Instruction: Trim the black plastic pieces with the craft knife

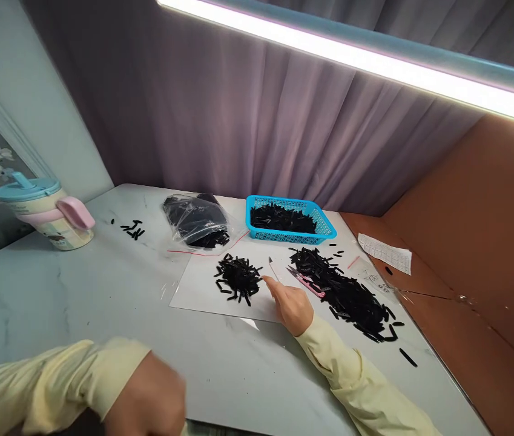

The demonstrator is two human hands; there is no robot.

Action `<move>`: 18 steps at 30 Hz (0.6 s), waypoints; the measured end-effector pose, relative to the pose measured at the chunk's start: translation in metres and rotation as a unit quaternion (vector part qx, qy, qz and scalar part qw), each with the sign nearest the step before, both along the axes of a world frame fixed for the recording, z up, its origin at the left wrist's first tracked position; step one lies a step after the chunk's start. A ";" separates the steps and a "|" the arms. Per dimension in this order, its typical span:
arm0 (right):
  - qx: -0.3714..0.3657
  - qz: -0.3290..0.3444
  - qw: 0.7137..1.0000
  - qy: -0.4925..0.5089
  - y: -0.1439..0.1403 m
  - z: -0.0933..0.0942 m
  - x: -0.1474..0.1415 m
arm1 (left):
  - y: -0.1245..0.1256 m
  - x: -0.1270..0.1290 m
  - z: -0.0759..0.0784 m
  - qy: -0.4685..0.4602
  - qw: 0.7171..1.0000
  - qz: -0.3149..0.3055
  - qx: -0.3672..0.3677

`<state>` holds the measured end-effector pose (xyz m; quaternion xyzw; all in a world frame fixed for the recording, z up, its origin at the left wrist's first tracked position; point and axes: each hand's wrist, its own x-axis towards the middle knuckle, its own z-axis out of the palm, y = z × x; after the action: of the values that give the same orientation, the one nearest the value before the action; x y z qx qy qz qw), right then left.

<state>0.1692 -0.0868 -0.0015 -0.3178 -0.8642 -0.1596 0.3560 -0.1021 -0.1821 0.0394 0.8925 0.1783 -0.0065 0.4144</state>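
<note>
My right hand (pixel 290 303) rests on a white sheet (pixel 197 287), its forefinger stretched toward a small heap of black plastic strips (pixel 237 278). It seems to hold nothing. A pair of pink-handled snips (pixel 306 281) lies just beyond the hand, on the edge of a larger heap of black strips (pixel 350 297). My left hand (pixel 148 402) is blurred at the bottom edge near the table's front, in a pale yellow sleeve; its fingers look curled and I cannot make out anything in it.
A blue basket (pixel 324 227) of black strips stands at the back. A clear bag (pixel 195 218) of strips lies to its left. Loose strips (pixel 132 229) and a lidded cup (pixel 48 212) sit far left. A printed paper (pixel 384 251) lies on the brown board at right.
</note>
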 end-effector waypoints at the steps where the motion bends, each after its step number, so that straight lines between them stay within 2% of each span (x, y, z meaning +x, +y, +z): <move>1: -0.003 -0.004 1.000 0.007 0.000 0.000 0.001 | 0.021 0.012 0.009 -0.032 0.997 -0.068 -0.011; 3: -0.009 -0.014 1.000 0.021 0.001 0.001 0.003 | 0.062 0.034 0.021 -0.123 0.991 -0.020 0.037; 5: -0.012 -0.026 0.999 0.032 0.001 0.002 0.003 | 0.097 0.051 0.021 -0.173 0.970 0.062 0.159; 7: -0.010 -0.033 0.999 0.039 0.001 0.003 0.003 | 0.125 0.062 0.011 -0.158 0.949 0.102 0.252; 9: -0.007 -0.035 0.999 0.041 0.001 0.003 0.002 | 0.146 0.069 -0.004 -0.126 0.939 0.102 0.304; 13: -0.006 -0.036 0.999 0.039 0.000 0.003 0.002 | 0.163 0.083 -0.028 -0.044 0.933 0.063 0.352; 18: -0.017 -0.049 0.998 0.040 0.000 0.001 0.002 | 0.159 0.092 -0.036 -0.034 0.927 0.077 0.364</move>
<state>0.1714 -0.0870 -0.0010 -0.3720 -0.8351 -0.1499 0.3765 -0.0103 -0.0228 0.0031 0.9653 0.2221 0.1210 0.0657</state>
